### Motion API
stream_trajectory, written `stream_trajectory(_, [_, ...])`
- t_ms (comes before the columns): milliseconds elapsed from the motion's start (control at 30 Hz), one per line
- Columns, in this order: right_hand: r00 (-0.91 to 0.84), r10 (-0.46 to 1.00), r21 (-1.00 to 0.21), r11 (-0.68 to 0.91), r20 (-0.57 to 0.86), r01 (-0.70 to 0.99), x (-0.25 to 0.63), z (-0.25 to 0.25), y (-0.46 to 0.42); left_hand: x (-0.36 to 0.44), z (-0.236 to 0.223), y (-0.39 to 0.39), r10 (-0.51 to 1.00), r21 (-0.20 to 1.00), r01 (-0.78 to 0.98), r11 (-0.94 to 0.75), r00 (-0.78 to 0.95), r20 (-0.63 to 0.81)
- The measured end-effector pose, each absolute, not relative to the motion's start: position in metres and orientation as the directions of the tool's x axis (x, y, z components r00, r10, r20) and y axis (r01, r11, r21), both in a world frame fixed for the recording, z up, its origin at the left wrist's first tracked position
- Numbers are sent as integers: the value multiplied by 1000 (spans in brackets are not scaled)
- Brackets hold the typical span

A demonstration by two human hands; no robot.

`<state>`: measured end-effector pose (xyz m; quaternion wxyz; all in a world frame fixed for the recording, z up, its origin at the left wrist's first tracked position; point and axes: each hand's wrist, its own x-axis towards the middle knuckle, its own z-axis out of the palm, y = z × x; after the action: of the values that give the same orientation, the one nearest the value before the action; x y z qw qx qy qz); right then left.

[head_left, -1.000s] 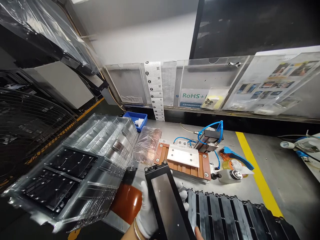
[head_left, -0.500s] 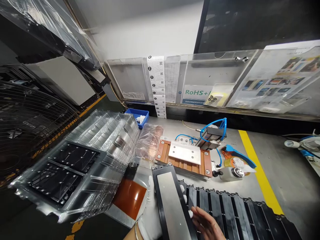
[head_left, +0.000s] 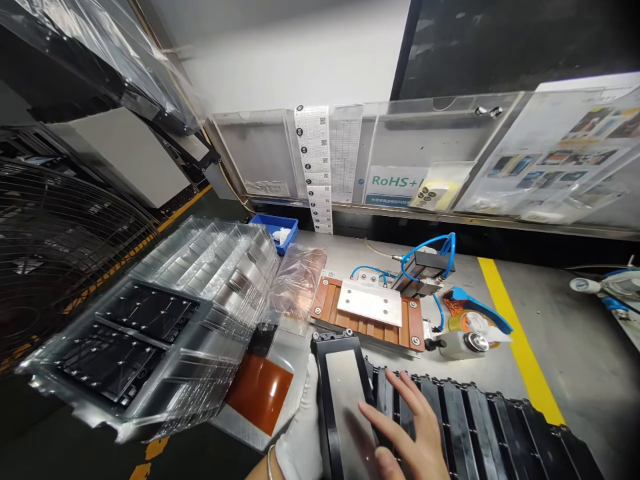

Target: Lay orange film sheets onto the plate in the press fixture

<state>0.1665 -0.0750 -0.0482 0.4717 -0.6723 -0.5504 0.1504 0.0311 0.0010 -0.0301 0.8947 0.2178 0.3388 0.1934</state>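
At the bottom centre of the frame my gloved left hand (head_left: pixel 300 433) grips a long black-framed panel (head_left: pixel 345 393) from its left edge and underside, holding it tilted so its far end points up the frame toward the copper-coloured fixture (head_left: pixel 370 313). My bare right hand (head_left: pixel 407 433) lies open on the panel's grey face, fingers spread flat, the fingertips reaching across its right edge; it grasps nothing.

Just right of the panel, along the lower right of the frame, a row of similar black panels (head_left: pixel 475 427) stands on edge, leaning one against the next. Left of my gloved hand, an orange-brown sheet (head_left: pixel 260 393) lies flat on the grey bench (head_left: pixel 575 360). At the left of the frame, a stack of clear plastic trays (head_left: pixel 165 313) holds dark parts.

Beyond the fixture, at the centre of the frame, blue hoses (head_left: pixel 430 247) loop over a small metal block. To its right lies a blue tape dispenser (head_left: pixel 475 313), close beside a yellow line (head_left: pixel 515 333) painted on the bench. A small blue bin (head_left: pixel 277 230) sits at the back, below the hanging strip of labels (head_left: pixel 315 167).
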Motion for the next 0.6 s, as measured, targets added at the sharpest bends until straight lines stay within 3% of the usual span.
stream_trajectory(133, [33, 922, -562, 207, 386, 801, 170, -52, -65, 31, -37, 1, 503, 484, -256, 837, 710, -493])
stream_trajectory(267, [-167, 893, -362, 332, 417, 871, 179, -53, -63, 29, -48, 3, 496, 425, -301, 854, 717, -490])
stream_trajectory(600, [-148, 861, -334, 340, 487, 879, 180, -47, -63, 25, -60, 1, 434, 315, -304, 899, 722, -540])
